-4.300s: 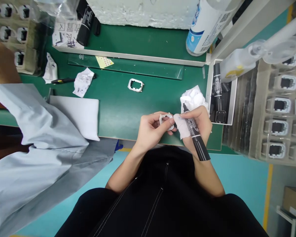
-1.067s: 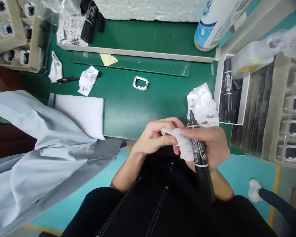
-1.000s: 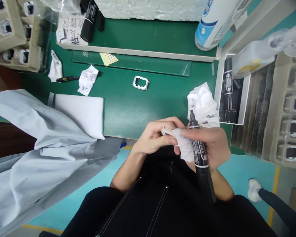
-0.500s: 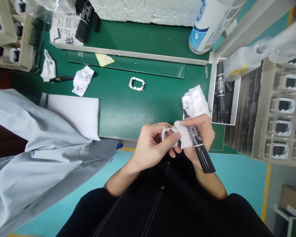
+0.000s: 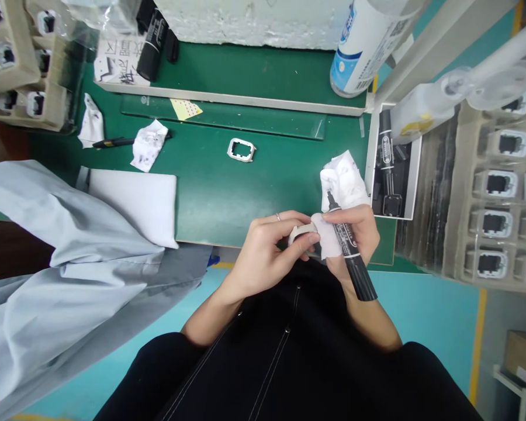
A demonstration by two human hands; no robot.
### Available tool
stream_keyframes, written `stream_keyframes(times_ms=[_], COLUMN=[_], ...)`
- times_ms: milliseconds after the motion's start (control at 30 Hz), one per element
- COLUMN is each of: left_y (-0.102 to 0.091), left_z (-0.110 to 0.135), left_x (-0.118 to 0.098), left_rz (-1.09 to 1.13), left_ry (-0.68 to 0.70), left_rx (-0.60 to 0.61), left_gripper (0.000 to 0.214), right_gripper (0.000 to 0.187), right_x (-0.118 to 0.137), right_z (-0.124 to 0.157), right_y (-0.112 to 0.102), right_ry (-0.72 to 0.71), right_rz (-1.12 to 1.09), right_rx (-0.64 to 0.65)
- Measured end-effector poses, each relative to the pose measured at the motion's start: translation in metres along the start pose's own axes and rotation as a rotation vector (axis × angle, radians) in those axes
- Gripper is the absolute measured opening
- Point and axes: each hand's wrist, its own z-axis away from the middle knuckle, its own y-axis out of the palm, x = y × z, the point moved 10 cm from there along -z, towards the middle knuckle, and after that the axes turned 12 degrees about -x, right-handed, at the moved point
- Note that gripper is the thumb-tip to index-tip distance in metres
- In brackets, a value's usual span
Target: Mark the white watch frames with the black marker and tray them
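Observation:
Between the thumb and fingers of my left hand (image 5: pixel 269 248) is a small white watch-case-like frame (image 5: pixel 303 230), turned edge-on at the bench's front edge. My right hand (image 5: pixel 355 234) holds a black marker pen (image 5: pixel 349 248), uncapped, its dark tip pointing up and away from me. The same hand pinches a folded white tissue (image 5: pixel 325 237), which meets the frame's right end. A second white frame (image 5: pixel 241 150) lies flat on the green bench. Crumpled, ink-spotted tissue (image 5: pixel 345 181) rests just beyond my right hand.
Trays of similar frames stand at the right (image 5: pixel 469 193) and upper left (image 5: pixel 48 105). A white box (image 5: pixel 414 193) holds another marker. A spray bottle (image 5: pixel 355 52) stands at the back. On the left, a person's grey sleeve (image 5: pixel 70 234) lies beside a white foam pad (image 5: pixel 134 204).
My left hand has turned the frame from showing its opening to lying edge-on. My right hand keeps the marker and tissue in nearly the same place. The whole view has shifted slightly.

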Motion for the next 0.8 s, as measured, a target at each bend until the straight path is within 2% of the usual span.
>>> stream_keyframes(times_ms=[133,233,333,533,667,800], left_y=[-0.001,0.0,0.005,0.026,0.031,0.033], left_z=[-0.002,-0.002,0.0,0.008,0.011,0.012], left_x=[0.001,0.005,0.016,0.04,0.05,0.052], left_rz=[0.032,0.083,0.209,0.489,0.515,0.549], left_ry=[0.036,-0.009,-0.157,-0.51,-0.636,-0.696], left_rx=[0.016,0.02,0.034,0.055,0.036,0.029], left_gripper=[0.029,0.028,0.029,0.046,0.052,0.052], right_gripper=[0.016,0.018,0.02,0.016,0.015,0.013], right_x=[0.002,-0.003,-0.007,-0.016,-0.017,-0.018], right_z=[0.001,0.003,0.005,0.009,0.007,0.006], right_y=[-0.001,0.001,0.002,0.004,0.0,0.001], right_ry=[-0.02,0.04,0.092,0.204,0.204,0.205], right_rz=[0.017,-0.016,-0.037,-0.066,0.02,0.014], right_rx=[-0.016,0.005,0.012,0.048,0.038,0.056])
